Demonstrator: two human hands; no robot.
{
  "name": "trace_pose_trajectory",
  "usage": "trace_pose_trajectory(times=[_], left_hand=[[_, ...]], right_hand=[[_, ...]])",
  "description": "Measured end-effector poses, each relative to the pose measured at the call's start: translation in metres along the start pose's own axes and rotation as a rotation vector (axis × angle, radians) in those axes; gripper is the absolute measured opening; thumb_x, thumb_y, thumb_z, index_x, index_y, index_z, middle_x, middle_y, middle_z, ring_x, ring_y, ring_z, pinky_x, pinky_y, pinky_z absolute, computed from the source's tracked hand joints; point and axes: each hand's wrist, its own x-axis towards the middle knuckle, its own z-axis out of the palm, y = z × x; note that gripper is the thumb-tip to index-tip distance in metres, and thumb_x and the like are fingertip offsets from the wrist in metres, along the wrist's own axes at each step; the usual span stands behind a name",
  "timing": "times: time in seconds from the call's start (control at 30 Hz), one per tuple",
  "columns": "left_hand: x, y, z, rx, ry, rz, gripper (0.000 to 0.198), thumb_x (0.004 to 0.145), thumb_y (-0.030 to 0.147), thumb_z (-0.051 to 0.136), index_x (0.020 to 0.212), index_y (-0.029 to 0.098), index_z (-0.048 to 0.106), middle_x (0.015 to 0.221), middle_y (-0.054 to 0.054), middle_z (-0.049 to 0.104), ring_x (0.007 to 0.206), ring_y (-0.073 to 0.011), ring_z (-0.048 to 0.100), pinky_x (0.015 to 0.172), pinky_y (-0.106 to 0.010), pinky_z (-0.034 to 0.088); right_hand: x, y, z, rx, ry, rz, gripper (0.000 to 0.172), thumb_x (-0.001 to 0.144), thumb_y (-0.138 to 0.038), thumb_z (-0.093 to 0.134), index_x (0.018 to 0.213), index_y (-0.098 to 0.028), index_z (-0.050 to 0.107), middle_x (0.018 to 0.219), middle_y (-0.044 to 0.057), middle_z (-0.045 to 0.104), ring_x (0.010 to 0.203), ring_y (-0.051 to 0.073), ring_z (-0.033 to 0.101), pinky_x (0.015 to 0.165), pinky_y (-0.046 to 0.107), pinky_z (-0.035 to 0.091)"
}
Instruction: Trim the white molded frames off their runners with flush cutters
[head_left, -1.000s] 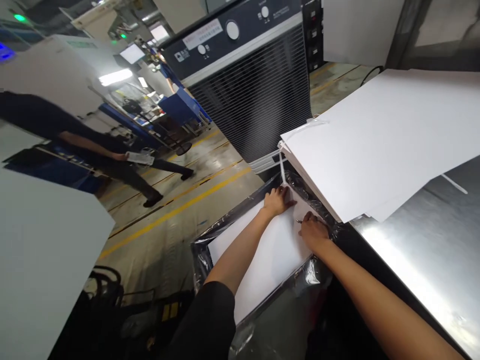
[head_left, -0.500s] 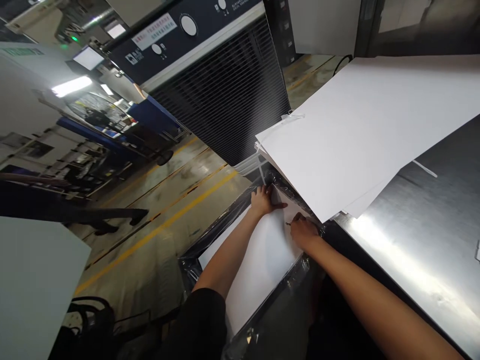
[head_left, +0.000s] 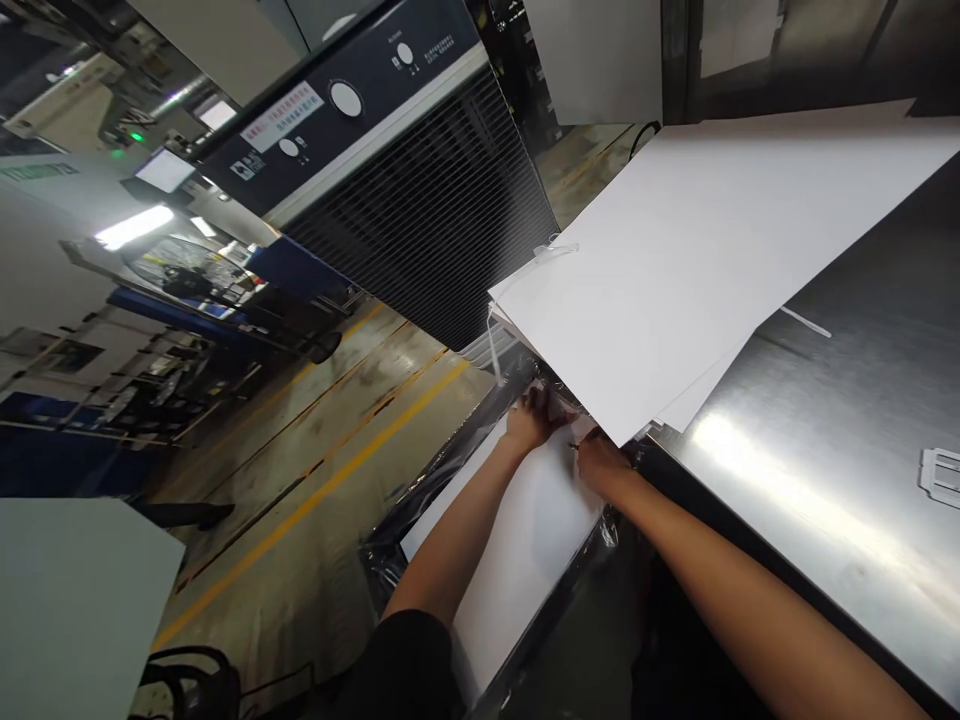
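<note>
My left hand (head_left: 529, 420) reaches to the far end of white sheets (head_left: 517, 560) lying in a container lined with dark, shiny plastic film (head_left: 427, 485). Its bent fingers are in shadow, with the thumb pointing right, and I see nothing held in them. Close by on the right, my right hand (head_left: 600, 464) is closed over the same sheets. A small dark tip shows at its fingers; what it belongs to is unclear. Just above both hands, the corner of a stack of large white sheets (head_left: 675, 270) overhangs the container.
The stack rests on a shiny metal table (head_left: 810, 490), with a white strip (head_left: 806, 321) and a flat cut-out piece (head_left: 941, 475) on it. A dark machine with a slatted front (head_left: 420, 210) stands ahead. A pale panel (head_left: 82, 590) is at the left, beside the yellow-lined floor (head_left: 322, 490).
My left fingers have curled downward, and the two hands are closer together. The camera view has shifted, bringing the cut-out piece further into sight. The walking person's legs at left have mostly left view.
</note>
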Motion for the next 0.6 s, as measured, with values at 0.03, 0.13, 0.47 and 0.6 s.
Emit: trace_pose_trajectory(times=[0.03, 0.13, 0.47, 0.6], left_hand=[[-0.001, 0.003, 0.001, -0.005, -0.004, 0.005, 0.068, 0.111, 0.054, 0.072, 0.166, 0.020, 0.052, 0.174, -0.018, 0.039, 0.155, -0.0411, 0.046, 0.125, -0.063, 0.048], [-0.008, 0.011, 0.001, -0.025, -0.004, -0.001, 0.069, 0.112, 0.052, 0.070, 0.170, 0.021, 0.048, 0.178, -0.018, 0.034, 0.160, -0.0412, 0.041, 0.128, -0.064, 0.044], [-0.210, -0.087, 0.027, 0.026, -0.354, -0.562, 0.084, 0.107, 0.069, 0.070, 0.169, 0.017, 0.046, 0.164, -0.022, 0.051, 0.146, -0.0402, 0.056, 0.116, -0.059, 0.055], [-0.264, -0.129, 0.039, 0.100, -0.525, -0.584, 0.073, 0.106, 0.061, 0.074, 0.161, 0.017, 0.056, 0.157, -0.019, 0.058, 0.143, -0.0378, 0.059, 0.121, -0.060, 0.050]], right_hand=[[0.000, 0.000, -0.002, 0.010, 0.014, 0.007, 0.044, 0.112, -0.042, 0.073, 0.146, -0.014, 0.067, 0.141, 0.016, 0.067, 0.123, 0.029, 0.071, 0.106, 0.050, 0.064], [-0.009, -0.004, -0.012, 0.015, 0.059, 0.003, 0.044, 0.113, -0.042, 0.073, 0.144, -0.013, 0.067, 0.140, 0.016, 0.068, 0.122, 0.029, 0.071, 0.106, 0.049, 0.063], [-0.114, -0.018, -0.020, -0.056, 0.119, -0.277, 0.042, 0.122, -0.029, 0.045, 0.159, -0.013, 0.057, 0.143, 0.020, 0.063, 0.114, 0.028, 0.072, 0.102, 0.043, 0.061], [-0.104, -0.064, 0.032, -0.108, -0.038, -0.525, 0.019, 0.113, -0.020, 0.065, 0.129, -0.013, 0.072, 0.133, 0.011, 0.069, 0.117, 0.026, 0.070, 0.108, 0.048, 0.059]])
